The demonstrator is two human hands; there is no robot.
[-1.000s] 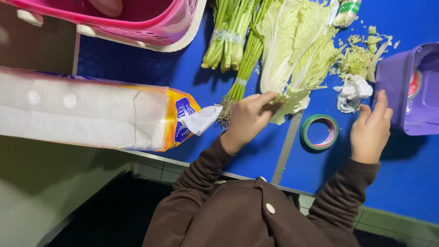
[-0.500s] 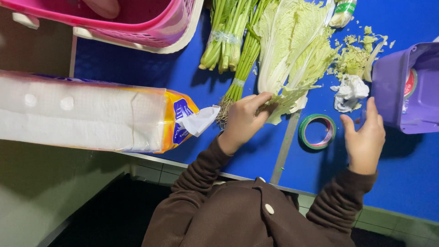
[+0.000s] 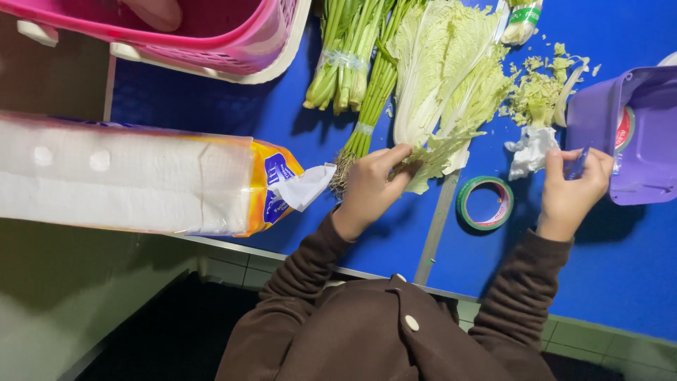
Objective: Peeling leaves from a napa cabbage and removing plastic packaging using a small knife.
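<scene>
My left hand grips the stem end of a pale green napa cabbage lying on the blue table. My right hand is closed on a small blue object, which is too small to identify. That hand is right beside the open side of a purple plastic tub. A green tape roll lies flat between my two hands. Both arms wear brown sleeves.
Tied bundles of green stalks lie left of the cabbage. Cabbage scraps and a crumpled white tissue sit near the tub. A pink basket is at the top left. A long pack of white paper rolls overhangs the table edge.
My right hand has moved up and right, from beside the tape roll to the purple tub, and its fingers have closed on a small blue object. The left hand stays on the cabbage.
</scene>
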